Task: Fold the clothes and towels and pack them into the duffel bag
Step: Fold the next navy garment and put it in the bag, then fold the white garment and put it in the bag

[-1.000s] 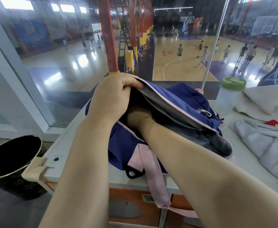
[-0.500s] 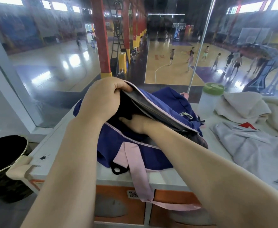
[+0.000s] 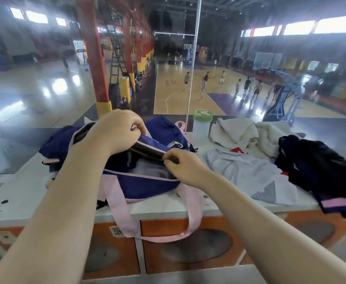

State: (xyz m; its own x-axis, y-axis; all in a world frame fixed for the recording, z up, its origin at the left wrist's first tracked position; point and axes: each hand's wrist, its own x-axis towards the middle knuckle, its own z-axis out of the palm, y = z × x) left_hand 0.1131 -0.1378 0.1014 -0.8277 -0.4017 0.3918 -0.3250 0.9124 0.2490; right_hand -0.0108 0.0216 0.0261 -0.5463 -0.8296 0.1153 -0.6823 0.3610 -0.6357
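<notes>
A navy duffel bag (image 3: pixel 147 184) with pink straps lies on the white counter (image 3: pixel 24 193), its top unzipped. My left hand (image 3: pixel 116 131) grips the far flap of the opening and holds it up. My right hand (image 3: pixel 181 167) pinches the same flap edge near the zipper end. Grey folded cloth (image 3: pixel 147 171) shows inside the bag. To the right lie a light grey garment (image 3: pixel 247 177) with red and striped patches, a white towel (image 3: pixel 239 132) behind it, and a dark garment (image 3: pixel 321 167) with a pink band.
A clear bottle with a green lid (image 3: pixel 201 125) stands behind the bag against the glass wall. The pink strap (image 3: pixel 127 222) hangs over the counter's front edge, above orange locker doors (image 3: pixel 168 226). A basketball court lies beyond the glass.
My right hand has come out of the bag and now pinches the flap edge. The view has shifted right, bringing the dark garment into sight.
</notes>
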